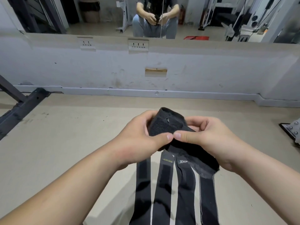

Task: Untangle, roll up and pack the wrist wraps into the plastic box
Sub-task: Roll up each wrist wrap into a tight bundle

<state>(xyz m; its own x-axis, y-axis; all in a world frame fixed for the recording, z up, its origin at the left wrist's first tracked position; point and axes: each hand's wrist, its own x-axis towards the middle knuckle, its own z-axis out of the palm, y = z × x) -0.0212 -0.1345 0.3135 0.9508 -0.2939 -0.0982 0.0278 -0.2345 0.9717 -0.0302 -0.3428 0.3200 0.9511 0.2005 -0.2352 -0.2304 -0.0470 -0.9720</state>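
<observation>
Wrist wraps (168, 125), bunched at their black upper ends, sit between both hands: the left hand (142, 135) curls round the roll's left side, the right hand (204, 135) pinches its right, thumbs touching. Four loose tails (164, 192) hang below the hands toward the floor (65, 135).

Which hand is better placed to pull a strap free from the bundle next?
Probably the right hand: the loose fuzzy strap end sticks out just below it, while the left hand is curled round the bundle and can hold it steady.
</observation>
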